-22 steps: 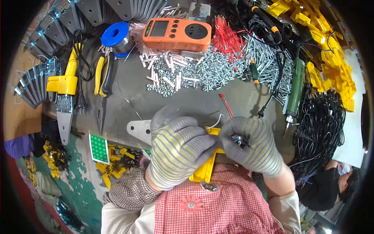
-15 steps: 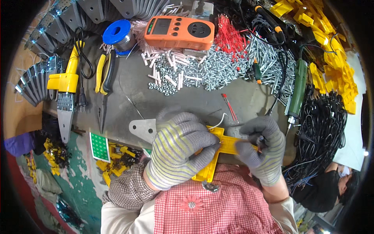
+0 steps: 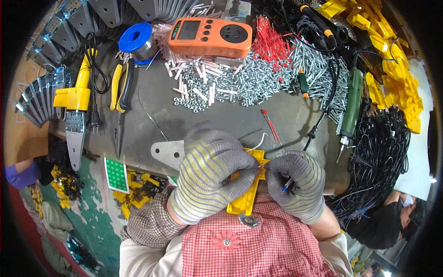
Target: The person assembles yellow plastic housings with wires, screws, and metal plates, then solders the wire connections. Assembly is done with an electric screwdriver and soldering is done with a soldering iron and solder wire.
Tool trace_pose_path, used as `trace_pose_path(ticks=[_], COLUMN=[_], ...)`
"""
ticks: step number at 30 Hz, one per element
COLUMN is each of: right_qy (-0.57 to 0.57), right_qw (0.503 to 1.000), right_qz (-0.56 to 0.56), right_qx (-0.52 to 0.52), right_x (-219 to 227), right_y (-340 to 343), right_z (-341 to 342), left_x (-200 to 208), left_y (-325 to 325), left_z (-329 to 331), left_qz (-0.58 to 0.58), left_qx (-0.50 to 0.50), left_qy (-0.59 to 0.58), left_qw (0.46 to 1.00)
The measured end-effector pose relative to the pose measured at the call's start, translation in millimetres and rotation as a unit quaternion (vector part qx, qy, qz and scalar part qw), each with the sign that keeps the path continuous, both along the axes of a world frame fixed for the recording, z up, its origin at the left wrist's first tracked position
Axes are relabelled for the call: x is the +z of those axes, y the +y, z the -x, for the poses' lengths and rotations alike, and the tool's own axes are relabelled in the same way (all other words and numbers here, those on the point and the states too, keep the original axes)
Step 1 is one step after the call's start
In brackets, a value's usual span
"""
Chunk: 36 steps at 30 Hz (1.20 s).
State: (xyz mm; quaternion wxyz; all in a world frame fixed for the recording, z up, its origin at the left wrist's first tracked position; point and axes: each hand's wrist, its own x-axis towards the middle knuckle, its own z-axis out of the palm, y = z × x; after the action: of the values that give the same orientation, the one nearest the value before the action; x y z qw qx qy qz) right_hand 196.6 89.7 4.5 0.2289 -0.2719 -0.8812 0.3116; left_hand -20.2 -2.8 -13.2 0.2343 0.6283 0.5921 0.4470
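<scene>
My left hand (image 3: 214, 177), in a grey and yellow striped glove, is closed on a yellow plastic housing (image 3: 244, 199) just above the apron. A white wire (image 3: 257, 144) sticks up from the housing's far end. Against its right side my right hand (image 3: 297, 182), gloved alike, has its fingers pinched together around a black power cord (image 3: 308, 142). A blue wire end (image 3: 287, 185) pokes out below those fingers; the fingertips hide where they meet the housing. A grey metal plate with holes (image 3: 168, 154) shows beside my left hand. Beyond the hands lies a red-tipped part with two red leads (image 3: 270, 125).
An orange meter (image 3: 210, 38) sits at the back among screws (image 3: 258, 83) and nuts. Leftward are a blue solder spool (image 3: 137, 41), pliers (image 3: 121, 92) and a yellow-handled tool (image 3: 78, 101). A green electric screwdriver (image 3: 352, 106) and bundled black cords (image 3: 380, 152) are at right.
My right hand has moved left, right up to the housing, and covers its side arm. The black cord now runs down into that hand. My left hand keeps its hold.
</scene>
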Motion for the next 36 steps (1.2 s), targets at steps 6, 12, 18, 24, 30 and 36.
trace_pose_path(ticks=[6, 12, 18, 24, 30, 36], right_qy=[-0.018, -0.034, 0.048, -0.030, -0.001, -0.063], right_qw=[0.999, 0.999, 0.994, 0.983, 0.998, 0.911], right_qz=[-0.035, -0.001, -0.068, -0.178, 0.069, -0.262], right_qx=[0.001, 0.018, 0.070, 0.027, 0.002, 0.311], right_x=[3.2, 21.3, 17.1, 15.7, 18.8, 32.8], right_y=[1.0, 20.1, 3.9, 10.4, 6.2, 23.4], right_z=[1.7, 2.4, 8.7, 6.3, 11.6, 15.4], left_x=[-3.0, 1.8, 13.1, 0.9, 15.1, 12.5], left_y=[3.2, 6.3, 12.6, 5.7, 4.7, 17.7], left_z=[-2.8, 2.5, -4.8, -3.2, 5.2, 25.0], left_qz=[-0.025, -0.042, -0.013, 0.000, -0.053, 0.198], left_qx=[0.005, -0.047, -0.017, -0.010, -0.008, -0.161], left_qy=[-0.009, -0.051, 0.054, -0.098, 0.076, -0.124], left_qw=[1.000, 0.997, 0.998, 0.995, 0.996, 0.959])
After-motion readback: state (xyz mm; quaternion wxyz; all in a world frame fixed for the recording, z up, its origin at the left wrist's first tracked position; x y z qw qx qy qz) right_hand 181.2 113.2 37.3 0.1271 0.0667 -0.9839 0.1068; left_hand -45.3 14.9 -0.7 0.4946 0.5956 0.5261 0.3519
